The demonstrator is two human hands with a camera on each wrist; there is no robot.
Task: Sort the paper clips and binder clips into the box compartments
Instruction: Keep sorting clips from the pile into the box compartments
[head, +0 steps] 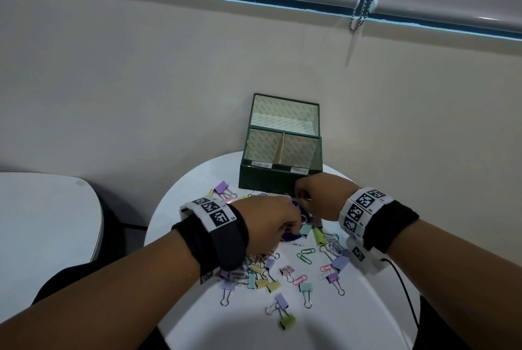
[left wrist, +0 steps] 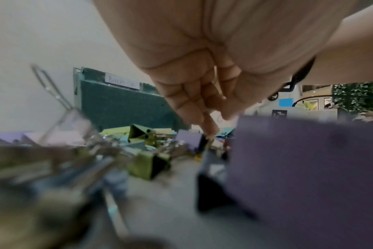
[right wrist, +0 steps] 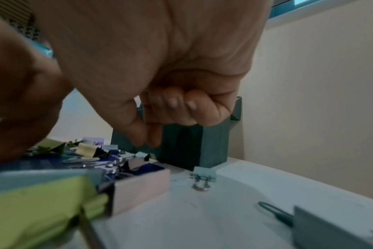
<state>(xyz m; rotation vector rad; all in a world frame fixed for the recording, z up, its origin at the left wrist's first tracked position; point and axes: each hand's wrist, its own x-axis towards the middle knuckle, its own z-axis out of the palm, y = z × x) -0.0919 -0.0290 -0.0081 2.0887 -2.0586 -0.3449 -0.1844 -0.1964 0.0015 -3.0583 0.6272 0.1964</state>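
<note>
Both forearms reaching over scattered binder clips (head: 278, 283) and paper clips (head: 303, 256) on white table (head: 353, 315). Left hand (head: 271, 225) fingertips down in pile, grip unclear; right hand (head: 319, 197) curled, thumb against forefinger, contents unseen. Green box (head: 279, 177) compartments seemingly empty: sorting barely begun.

I see two small white handwritten labels on the front rim of the green box (head: 279, 180). The left label (head: 261, 165) seems to read "Binder Clip"; the right label (head: 299, 170) is too blurred to read. The wristbands (head: 364, 204) carry square black-and-white code markers, no words.
</note>
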